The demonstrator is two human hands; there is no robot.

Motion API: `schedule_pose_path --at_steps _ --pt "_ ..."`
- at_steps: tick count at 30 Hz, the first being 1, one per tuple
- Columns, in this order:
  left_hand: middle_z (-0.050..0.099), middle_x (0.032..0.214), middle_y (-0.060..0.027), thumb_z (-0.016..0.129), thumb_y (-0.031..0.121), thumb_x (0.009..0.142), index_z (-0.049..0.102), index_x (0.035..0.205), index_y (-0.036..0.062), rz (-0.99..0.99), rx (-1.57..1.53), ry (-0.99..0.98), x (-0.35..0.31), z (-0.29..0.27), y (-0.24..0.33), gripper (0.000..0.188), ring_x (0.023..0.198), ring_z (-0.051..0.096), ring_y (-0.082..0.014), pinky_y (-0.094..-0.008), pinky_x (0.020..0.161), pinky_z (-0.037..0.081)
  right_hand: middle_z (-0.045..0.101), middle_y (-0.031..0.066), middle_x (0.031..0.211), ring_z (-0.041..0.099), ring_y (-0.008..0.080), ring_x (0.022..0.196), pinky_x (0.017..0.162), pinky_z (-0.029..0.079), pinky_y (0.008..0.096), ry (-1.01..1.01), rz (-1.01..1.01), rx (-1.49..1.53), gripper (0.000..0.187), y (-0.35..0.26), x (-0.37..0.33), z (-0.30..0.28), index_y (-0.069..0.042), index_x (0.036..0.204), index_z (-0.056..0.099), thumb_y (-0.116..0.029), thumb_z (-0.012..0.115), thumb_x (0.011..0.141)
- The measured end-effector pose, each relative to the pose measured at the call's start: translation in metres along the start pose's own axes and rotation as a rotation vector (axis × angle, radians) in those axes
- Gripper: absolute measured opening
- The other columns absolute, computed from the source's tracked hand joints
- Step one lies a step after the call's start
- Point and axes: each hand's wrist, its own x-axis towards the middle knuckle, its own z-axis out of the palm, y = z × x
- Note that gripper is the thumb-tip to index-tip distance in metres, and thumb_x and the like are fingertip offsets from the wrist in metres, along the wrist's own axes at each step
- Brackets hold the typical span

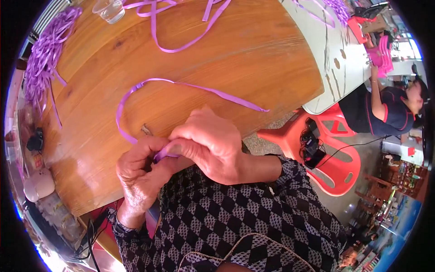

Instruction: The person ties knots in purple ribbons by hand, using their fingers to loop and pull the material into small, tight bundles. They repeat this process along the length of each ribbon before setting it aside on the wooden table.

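A purple ribbon [118, 111] curves over the wooden table, its far end lying to the right and its near end running up into my fingers. My left hand [144, 170] is closed around that near end, with a bit of purple showing between thumb and fingers. Close against it, my right hand [210, 147] is closed too, its thumb and fingertips pinching the ribbon beside the left thumb. The exact fold of the ribbon between the fingertips is hidden by my hands.
A bundle of purple ribbons [47, 59] hangs over the table's left edge. A clear plastic cup [110, 11] and a looped ribbon [170, 50] lie at the far side. On the right, a red plastic chair [337, 174] holds black cables, and another person [389, 106] sits by a white table [335, 54].
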Motion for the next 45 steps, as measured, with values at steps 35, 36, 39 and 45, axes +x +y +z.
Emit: schedule_pose_path --at_steps 35,36,39,45 --pt "0.06 0.078 -0.0055 0.062 0.011 0.082 0.061 0.09 -0.0045 -0.273 -0.456 -0.248 0.004 -0.022 0.008 0.017 0.06 0.05 -0.0088 -0.0192 0.052 0.038 0.061 0.0087 0.085 0.056 0.0099 0.069 0.062 0.046 0.0232 -0.129 0.856 0.834 0.015 -0.013 0.002 -0.005 0.005 0.097 0.055 0.001 0.059 0.083" --pt "0.06 0.078 -0.0055 0.062 0.011 0.082 0.061 0.09 -0.0045 -0.27 -0.457 -0.25 0.005 -0.02 0.007 0.017 0.06 0.05 -0.0088 -0.0192 0.052 0.038 0.061 0.0102 0.087 0.056 0.0113 0.073 0.065 0.046 0.0244 -0.082 0.633 0.606 0.02 -0.008 -0.004 -0.003 0.005 0.099 0.054 0.0 0.062 0.081" --pt "0.06 0.077 -0.0039 0.064 0.014 0.082 0.061 0.09 -0.0038 -0.295 -0.459 -0.083 0.005 -0.018 0.004 0.02 0.057 0.048 -0.0072 -0.0188 0.05 0.037 0.06 0.0123 0.09 0.055 0.0144 0.077 0.067 0.045 0.0258 -0.098 0.264 0.294 0.028 -0.005 -0.003 -0.014 0.005 0.102 0.055 -0.003 0.067 0.078" --pt "0.06 0.076 -0.0022 0.062 0.009 0.083 0.061 0.091 -0.0029 -0.256 -0.474 -0.003 0.004 -0.012 0.003 0.015 0.055 0.047 -0.0054 -0.0174 0.048 0.035 0.06 0.011 0.088 0.053 0.0211 0.076 0.064 0.042 0.0291 -0.122 0.0 0.099 0.024 -0.004 0.0 -0.01 0.004 0.089 0.061 -0.006 0.073 0.07"
